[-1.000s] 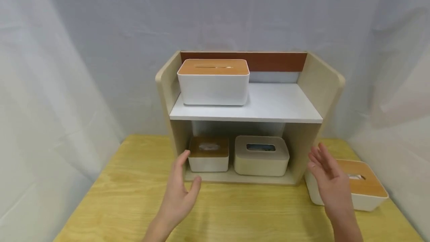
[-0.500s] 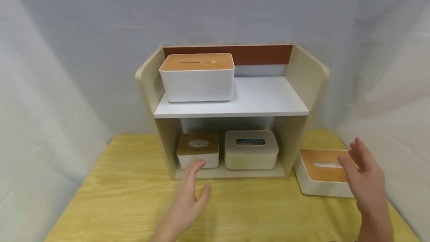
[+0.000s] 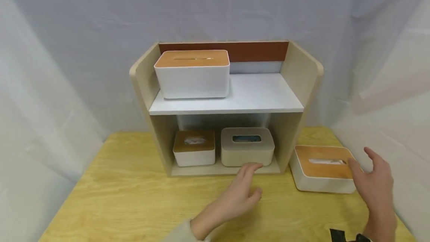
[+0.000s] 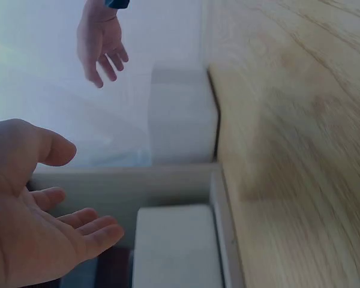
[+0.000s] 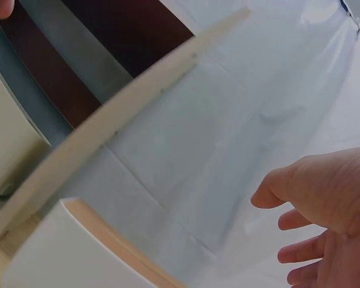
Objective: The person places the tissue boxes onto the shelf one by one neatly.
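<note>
My left hand [image 3: 236,197] hovers over the table before the lower shelf, fingers relaxed, holding nothing. In the head view its fingertips overlap the lower edge of the beige tissue box [image 3: 247,148]. At the right, my right hand [image 3: 374,180] is beside the white tissue box with an orange wood-look lid [image 3: 324,169], thumb overlapping the lid's right edge. The right wrist view shows the right hand [image 5: 324,222] with fingers spread, apart from that box [image 5: 78,252]. The left wrist view shows the left hand [image 4: 42,210] with an empty palm.
A two-tier shelf unit [image 3: 225,112] stands at the back of the wooden table [image 3: 117,197]. On its upper tier is a large white tissue box [image 3: 193,81]; a smaller brown-lidded one [image 3: 195,156] sits lower left. White sheeting [image 3: 67,47] surrounds the table.
My left hand has moved right, from before the small brown-lidded box to before the beige one. My right hand has shifted right, to the right side of the box on the table. The view has turned slightly.
</note>
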Available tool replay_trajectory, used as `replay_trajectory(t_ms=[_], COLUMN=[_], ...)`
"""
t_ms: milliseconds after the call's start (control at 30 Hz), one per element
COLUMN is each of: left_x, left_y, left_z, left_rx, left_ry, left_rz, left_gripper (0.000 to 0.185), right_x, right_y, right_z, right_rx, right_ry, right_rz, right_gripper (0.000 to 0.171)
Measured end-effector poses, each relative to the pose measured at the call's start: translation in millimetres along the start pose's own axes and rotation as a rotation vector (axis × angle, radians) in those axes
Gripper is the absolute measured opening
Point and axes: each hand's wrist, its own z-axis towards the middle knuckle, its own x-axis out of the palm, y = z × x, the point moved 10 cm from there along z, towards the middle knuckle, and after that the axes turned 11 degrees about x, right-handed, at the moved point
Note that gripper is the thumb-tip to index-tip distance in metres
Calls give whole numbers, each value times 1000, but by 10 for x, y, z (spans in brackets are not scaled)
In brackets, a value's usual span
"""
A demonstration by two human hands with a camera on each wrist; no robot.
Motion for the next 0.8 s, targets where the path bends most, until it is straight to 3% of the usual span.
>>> replay_trajectory(t_ms=[133, 400, 567, 667, 800], left_x=[291, 772, 972, 1088, 1209], left_y=[84, 222, 212, 231, 264], left_z=[227, 538, 703, 738, 772], left_rx=[-65, -177, -190, -199, -190], left_ry=[74, 127, 145, 157, 164], left_rz=[-109, -267, -298, -310, -276], left_gripper=[62, 77, 83, 82, 82], right_x=[-55, 96, 222, 354, 479], right_y=[-249, -718, -927, -1040, -1113], right_z=[132, 316, 367, 373, 384], right_rx=[62, 143, 103, 126, 137], right_ry=[16, 184, 338, 452, 520], right_rz=[-9, 34, 66, 118, 127], right_gripper=[73, 83, 89, 94, 100])
